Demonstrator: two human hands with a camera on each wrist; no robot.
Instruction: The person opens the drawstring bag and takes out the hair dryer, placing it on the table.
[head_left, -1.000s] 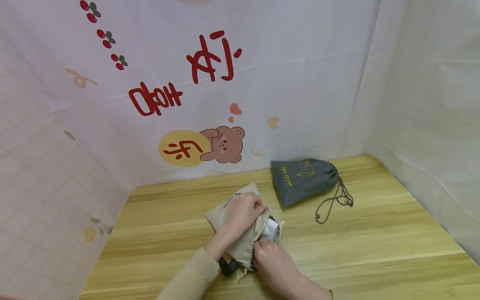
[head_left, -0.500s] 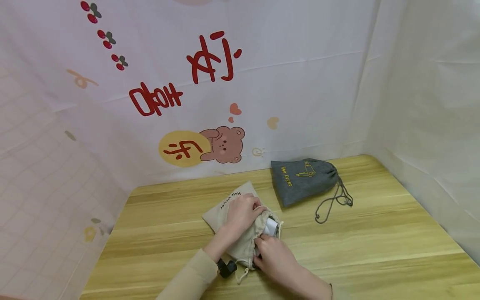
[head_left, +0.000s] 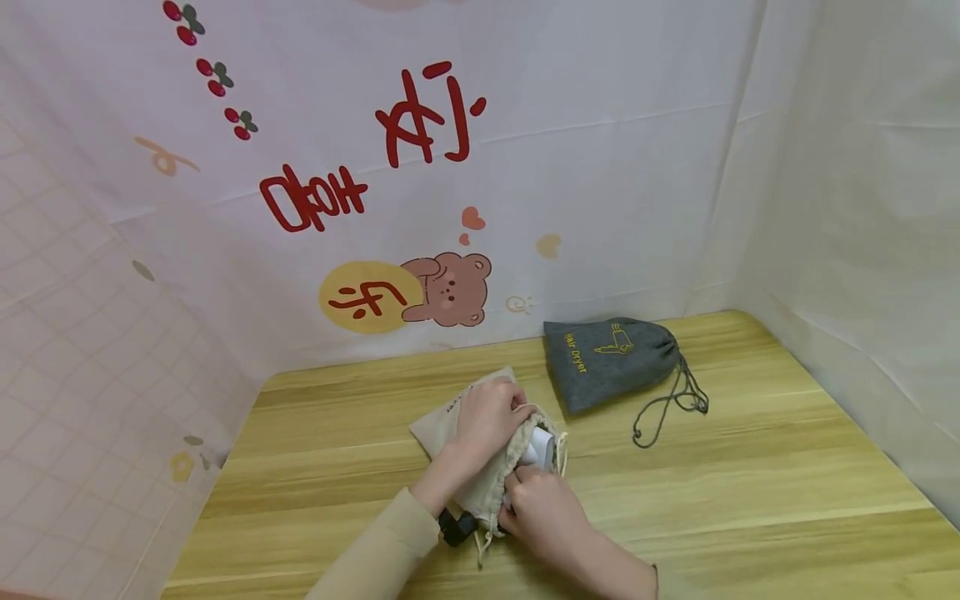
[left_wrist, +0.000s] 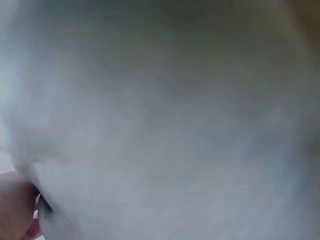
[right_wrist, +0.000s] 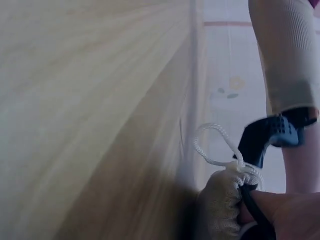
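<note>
A beige drawstring bag (head_left: 480, 487) with dark lettering lies slantwise on the table. My left hand (head_left: 487, 421) lies over it and grips the cloth at its mouth, fingers curled. A white, smooth thing (head_left: 538, 450) shows in the mouth; its kind is mostly hidden. My right hand (head_left: 547, 508) reaches into the lower side of the mouth, fingertips out of sight. In the right wrist view, a black cord (right_wrist: 257, 212) runs beside my right thumb at the gathered rim, with a white drawstring (right_wrist: 220, 132) looped above. Blurred pale cloth fills most of the left wrist view.
A grey drawstring bag (head_left: 611, 362) marked "Hair Dryer" lies behind to the right, its cord trailing. A wood-grain table (head_left: 750, 483) bears both bags. Printed white cloth (head_left: 600, 167) hangs behind and at the sides. A black wrist device (head_left: 456, 527) sits under the left wrist.
Both hands stay at the bag's mouth with small shifts. The right hand's fingers have moved slightly up along the opening. The bag's lettered end has shifted a little.
</note>
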